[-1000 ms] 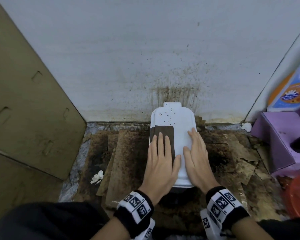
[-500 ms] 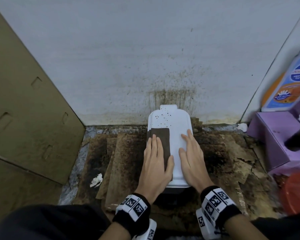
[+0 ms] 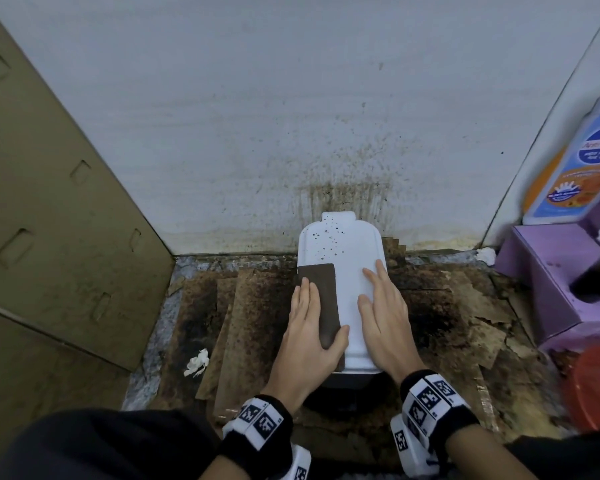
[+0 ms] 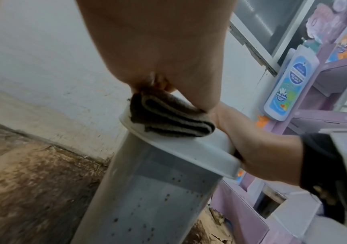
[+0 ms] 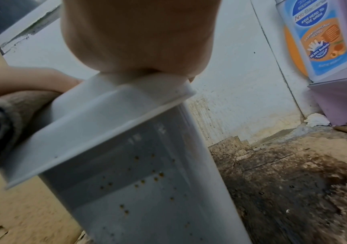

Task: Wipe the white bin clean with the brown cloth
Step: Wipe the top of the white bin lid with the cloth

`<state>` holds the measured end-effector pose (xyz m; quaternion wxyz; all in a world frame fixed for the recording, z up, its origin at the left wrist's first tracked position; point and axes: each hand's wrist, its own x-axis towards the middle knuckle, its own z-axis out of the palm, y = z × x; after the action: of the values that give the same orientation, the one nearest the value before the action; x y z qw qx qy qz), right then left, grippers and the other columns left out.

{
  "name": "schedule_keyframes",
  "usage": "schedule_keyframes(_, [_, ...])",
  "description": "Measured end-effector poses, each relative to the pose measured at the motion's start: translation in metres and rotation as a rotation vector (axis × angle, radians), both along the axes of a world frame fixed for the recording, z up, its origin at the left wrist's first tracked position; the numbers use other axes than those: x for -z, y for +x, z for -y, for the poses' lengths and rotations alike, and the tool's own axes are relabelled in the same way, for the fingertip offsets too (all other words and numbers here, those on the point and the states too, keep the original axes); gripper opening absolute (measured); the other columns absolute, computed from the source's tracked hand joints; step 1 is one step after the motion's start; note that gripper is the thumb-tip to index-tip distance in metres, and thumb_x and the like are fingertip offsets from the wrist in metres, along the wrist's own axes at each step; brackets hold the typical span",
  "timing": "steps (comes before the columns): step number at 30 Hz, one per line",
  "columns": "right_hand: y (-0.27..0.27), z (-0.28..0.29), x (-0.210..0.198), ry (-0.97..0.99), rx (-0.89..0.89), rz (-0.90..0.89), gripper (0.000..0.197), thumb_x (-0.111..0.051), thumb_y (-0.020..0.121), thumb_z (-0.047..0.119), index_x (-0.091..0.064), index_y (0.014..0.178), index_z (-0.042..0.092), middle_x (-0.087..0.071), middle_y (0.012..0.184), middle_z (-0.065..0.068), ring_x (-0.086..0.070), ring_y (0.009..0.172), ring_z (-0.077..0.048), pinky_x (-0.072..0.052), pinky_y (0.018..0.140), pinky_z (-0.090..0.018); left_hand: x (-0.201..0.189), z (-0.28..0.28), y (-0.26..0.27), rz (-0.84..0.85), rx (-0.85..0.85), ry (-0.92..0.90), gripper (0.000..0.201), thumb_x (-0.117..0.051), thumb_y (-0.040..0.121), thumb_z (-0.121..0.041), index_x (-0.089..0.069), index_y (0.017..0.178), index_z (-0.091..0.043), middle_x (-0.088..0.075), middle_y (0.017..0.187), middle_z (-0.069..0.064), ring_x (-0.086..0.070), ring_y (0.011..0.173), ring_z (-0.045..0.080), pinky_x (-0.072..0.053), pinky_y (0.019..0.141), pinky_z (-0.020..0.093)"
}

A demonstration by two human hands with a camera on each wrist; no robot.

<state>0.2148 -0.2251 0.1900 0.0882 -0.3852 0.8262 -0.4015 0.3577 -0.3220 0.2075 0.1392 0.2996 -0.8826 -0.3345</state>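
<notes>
White bin [image 3: 340,268] stands on the stained floor by the wall. L hand [image 3: 309,336] presses the folded brown cloth [image 3: 321,299] flat on its lid, fingers straight; R hand [image 3: 383,318] lies flat beside it, steadying. Specks dot the lid's far end & side walls: push fwd w/ even pressure, keep R firm.

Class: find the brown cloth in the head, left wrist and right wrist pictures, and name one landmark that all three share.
Head: brown cloth at centre, on the lid's left half, under the left hand.
Left wrist: folded at centre, on the lid.
Right wrist: far left edge.
Shared landmark: the white bin.
</notes>
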Motion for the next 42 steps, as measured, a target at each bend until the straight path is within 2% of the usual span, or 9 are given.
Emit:
schedule_keyframes(7, [-0.001,0.003,0.001,-0.009,0.008,-0.01,0.057,-0.024,0.102,0.045,-0.031,0.156,0.026,-0.009,0.17,0.014,-0.016,0.153,-0.008,-0.014,0.123,-0.035,-0.005,0.026,-0.005,0.002,0.082,0.074,0.093,-0.054,0.103,-0.053,0.005,0.167,-0.02,0.018,0.172,-0.013,0.018,0.157,0.001,0.0,0.126,0.022])
schedule_keyframes(11, [-0.001,0.003,0.0,0.025,-0.012,-0.024,0.059,-0.023,0.103,0.047,-0.027,0.158,0.027,-0.005,0.17,0.014,-0.013,0.153,-0.008,-0.01,0.122,-0.03,-0.018,0.042,-0.02,0.144,0.161,0.051,0.096,-0.046,0.105,-0.058,0.017,0.164,-0.016,0.031,0.167,-0.011,0.026,0.155,0.003,0.003,0.121,0.019])
schedule_keyframes(14, [-0.001,0.003,-0.001,0.03,-0.021,-0.018,0.058,-0.024,0.103,0.047,-0.026,0.159,0.029,-0.003,0.17,0.015,-0.013,0.154,-0.009,-0.01,0.123,-0.031,-0.029,0.057,-0.031,0.214,0.191,0.085,0.095,-0.043,0.105,-0.058,0.017,0.164,-0.014,0.029,0.17,-0.006,0.021,0.157,0.007,0.0,0.123,0.022])
schedule_keyframes(17, [-0.001,0.002,-0.002,0.024,-0.016,-0.008,0.056,-0.025,0.104,0.045,-0.028,0.158,0.03,-0.004,0.17,0.017,-0.014,0.153,-0.008,-0.011,0.123,-0.032,-0.039,0.065,-0.037,0.228,0.17,0.099,0.083,-0.04,0.108,-0.054,0.003,0.167,-0.013,0.014,0.174,-0.002,0.004,0.161,0.013,-0.008,0.124,0.025])
schedule_keyframes(20, [0.0,0.002,-0.003,0.019,-0.013,-0.007,0.055,-0.024,0.105,0.046,-0.027,0.158,0.033,-0.002,0.169,0.019,-0.013,0.154,-0.007,-0.008,0.12,-0.026,-0.044,0.069,-0.037,0.201,0.073,-0.059,0.064,-0.042,0.111,-0.043,-0.025,0.165,-0.012,-0.018,0.174,0.003,-0.026,0.156,0.022,-0.03,0.123,0.037])
schedule_keyframes(24, [0.001,0.001,-0.003,0.024,-0.017,-0.003,0.056,-0.024,0.104,0.047,-0.026,0.159,0.034,0.0,0.169,0.02,-0.012,0.154,-0.007,-0.005,0.119,-0.023,-0.032,0.064,-0.038,0.168,0.04,-0.282,0.055,-0.046,0.108,-0.034,-0.04,0.154,-0.004,-0.039,0.16,0.012,-0.034,0.144,0.03,-0.031,0.119,0.039])
schedule_keyframes(28, [0.001,0.0,-0.003,0.019,-0.016,0.014,0.056,-0.022,0.104,0.047,-0.026,0.159,0.036,0.0,0.169,0.021,-0.011,0.154,-0.006,-0.005,0.118,-0.021,-0.016,0.062,-0.042,0.065,0.031,-0.164,0.057,-0.043,0.11,-0.034,-0.032,0.155,-0.002,-0.026,0.16,0.012,-0.023,0.149,0.028,-0.027,0.124,0.045])
schedule_keyframes(33, [0.001,0.0,-0.002,0.008,-0.009,0.024,0.055,-0.025,0.104,0.046,-0.028,0.158,0.035,-0.002,0.169,0.021,-0.01,0.15,0.001,-0.008,0.121,-0.026,-0.01,0.056,-0.047,0.014,0.07,0.093,0.078,-0.04,0.111,-0.044,0.004,0.166,-0.011,0.015,0.174,-0.003,0.012,0.16,0.01,-0.001,0.126,0.028])
schedule_keyframes(42, [0.003,-0.002,-0.004,0.003,-0.008,0.025,0.055,-0.027,0.104,0.046,-0.029,0.158,0.035,-0.003,0.169,0.021,-0.008,0.147,0.005,-0.009,0.121,-0.027,-0.008,0.033,-0.016,0.035,0.057,0.13,0.08,-0.035,0.111,-0.048,0.015,0.165,-0.017,0.025,0.171,-0.008,0.015,0.159,0.005,-0.004,0.131,0.032])
